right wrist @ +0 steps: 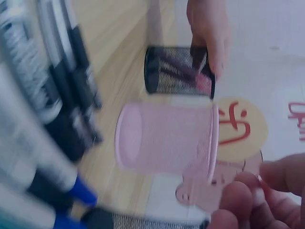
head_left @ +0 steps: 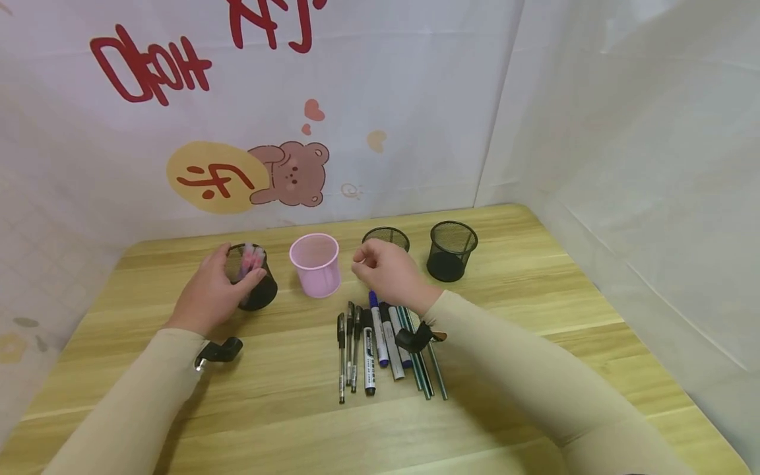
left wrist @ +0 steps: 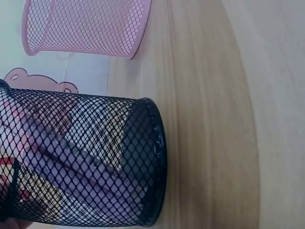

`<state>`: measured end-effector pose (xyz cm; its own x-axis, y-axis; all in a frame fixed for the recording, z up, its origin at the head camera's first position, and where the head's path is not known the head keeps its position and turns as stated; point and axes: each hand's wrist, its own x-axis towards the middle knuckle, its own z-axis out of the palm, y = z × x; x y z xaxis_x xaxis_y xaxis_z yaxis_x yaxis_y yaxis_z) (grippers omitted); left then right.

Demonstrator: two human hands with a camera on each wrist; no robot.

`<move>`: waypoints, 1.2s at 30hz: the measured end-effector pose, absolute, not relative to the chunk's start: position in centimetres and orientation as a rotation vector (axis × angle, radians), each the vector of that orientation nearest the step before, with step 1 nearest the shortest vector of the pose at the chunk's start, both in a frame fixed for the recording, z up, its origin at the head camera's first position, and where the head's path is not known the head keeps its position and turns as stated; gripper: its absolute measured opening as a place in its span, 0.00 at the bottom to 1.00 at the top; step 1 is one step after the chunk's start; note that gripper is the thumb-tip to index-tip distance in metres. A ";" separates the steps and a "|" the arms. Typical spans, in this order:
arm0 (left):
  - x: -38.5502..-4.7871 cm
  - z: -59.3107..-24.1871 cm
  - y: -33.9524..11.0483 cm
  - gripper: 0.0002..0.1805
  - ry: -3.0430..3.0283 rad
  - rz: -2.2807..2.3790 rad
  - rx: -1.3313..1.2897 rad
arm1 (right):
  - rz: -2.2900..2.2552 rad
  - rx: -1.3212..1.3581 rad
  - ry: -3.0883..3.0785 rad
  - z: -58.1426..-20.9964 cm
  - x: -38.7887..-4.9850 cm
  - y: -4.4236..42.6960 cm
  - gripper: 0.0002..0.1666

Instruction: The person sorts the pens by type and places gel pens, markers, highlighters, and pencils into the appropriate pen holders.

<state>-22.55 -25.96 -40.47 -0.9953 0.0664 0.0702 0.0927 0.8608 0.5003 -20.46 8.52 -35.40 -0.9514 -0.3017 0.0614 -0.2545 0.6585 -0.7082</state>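
At the left, my left hand [head_left: 204, 290] holds a black mesh pen holder [head_left: 261, 293] by its upper part. Several pink-tinted pens [head_left: 252, 257] lean inside it; their lower ends show through the mesh in the left wrist view. My right hand [head_left: 392, 270] hovers above the pens, in front of another black mesh pen holder [head_left: 386, 234] that it partly hides. Its fingers [right wrist: 236, 195] are curled with the thumb near them, and nothing shows between them. Below lie black gel pens [head_left: 349, 349], markers [head_left: 369, 359] and dark green pencil-like sticks [head_left: 438, 369], partly covered by the right wrist.
A pink mesh pen holder [head_left: 317, 274] stands between the two hands. One more black mesh pen holder [head_left: 451, 254] stands at the right. All rest on a wooden table [head_left: 267, 422], with a printed cloth wall [head_left: 410, 99] behind and a white one at the right.
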 end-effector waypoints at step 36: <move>-22.3 -36.8 -22.8 0.58 -2.884 -0.622 -0.372 | -0.513 -0.419 2.822 -38.4 -19.3 17.4 0.21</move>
